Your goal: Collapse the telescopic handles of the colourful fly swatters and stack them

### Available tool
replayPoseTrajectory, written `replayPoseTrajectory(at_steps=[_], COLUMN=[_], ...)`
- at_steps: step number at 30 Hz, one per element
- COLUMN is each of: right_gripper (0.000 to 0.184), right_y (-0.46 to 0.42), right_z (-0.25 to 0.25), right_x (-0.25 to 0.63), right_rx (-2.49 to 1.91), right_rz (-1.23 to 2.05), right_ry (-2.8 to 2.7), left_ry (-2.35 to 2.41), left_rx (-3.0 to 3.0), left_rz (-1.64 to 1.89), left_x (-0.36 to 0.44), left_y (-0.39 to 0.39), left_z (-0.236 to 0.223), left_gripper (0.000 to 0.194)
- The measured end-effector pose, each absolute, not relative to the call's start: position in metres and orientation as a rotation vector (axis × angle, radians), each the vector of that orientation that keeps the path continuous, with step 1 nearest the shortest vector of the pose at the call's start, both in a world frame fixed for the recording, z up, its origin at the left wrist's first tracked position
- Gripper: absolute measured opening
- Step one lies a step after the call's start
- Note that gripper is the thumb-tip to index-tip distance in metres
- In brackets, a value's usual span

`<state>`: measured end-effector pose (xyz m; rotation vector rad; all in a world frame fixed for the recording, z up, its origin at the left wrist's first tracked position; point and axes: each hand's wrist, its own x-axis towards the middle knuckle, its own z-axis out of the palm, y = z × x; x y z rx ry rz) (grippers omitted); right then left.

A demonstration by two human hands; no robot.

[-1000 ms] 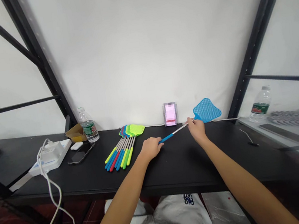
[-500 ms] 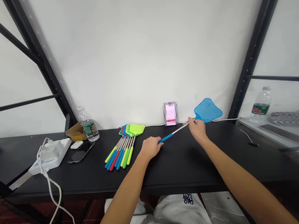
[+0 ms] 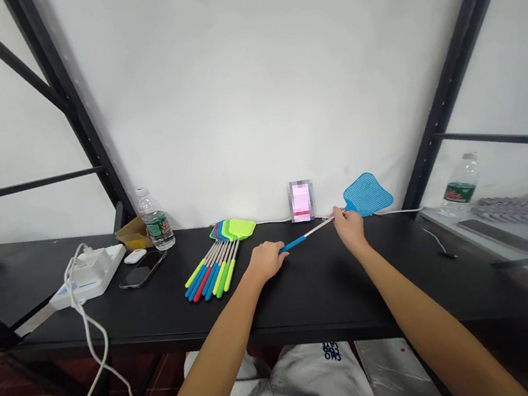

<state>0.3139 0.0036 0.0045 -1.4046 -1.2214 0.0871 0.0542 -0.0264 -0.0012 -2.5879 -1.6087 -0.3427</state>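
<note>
A blue fly swatter with a thin metal rod is held above the black table. My left hand is closed around its blue handle end. My right hand pinches the metal rod just below the mesh head. Left of my hands, a fanned pile of several fly swatters with yellow, blue, red and green handles lies flat on the table.
A small pink-screened device stands against the wall. A water bottle, cardboard box, phone and white power strip with cable sit at the left. Another bottle stands on the right bench.
The blue swatter and my right hand have shifted very slightly to the right; my left hand stays in place.
</note>
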Motion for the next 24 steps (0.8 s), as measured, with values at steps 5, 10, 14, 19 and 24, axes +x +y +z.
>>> replayPoseTrajectory(at_steps=[5,10,14,19,24], right_gripper=[0.045,0.041,0.040,0.042,0.041], right_y=[0.004,0.008,0.010,0.008,0.008], right_z=[0.006,0.005,0.003,0.003,0.002], right_x=[0.317,0.326,0.332,0.328,0.327], right_rx=[-1.415,-1.450,-1.492,-1.485,-1.476], right_rz=[0.151,0.080,0.078,0.078,0.077], right_ry=[-1.181,-1.110,-1.066,-1.122,-1.136], left_ry=[-1.607,-1.623,-1.668,-1.697,-1.692], left_rx=[-2.588,-2.560,-2.527,-2.517,-2.524], left_rz=[-0.341,-0.327,-0.313,-0.328,-0.345], left_x=[0.052,0.046,0.043,0.045,0.045], left_y=[-0.024,-0.021,-0.020,-0.022,-0.024], left_z=[-0.004,-0.005,-0.005,-0.003,-0.001], left_gripper=[0.027,0.023,0.023,0.028,0.030])
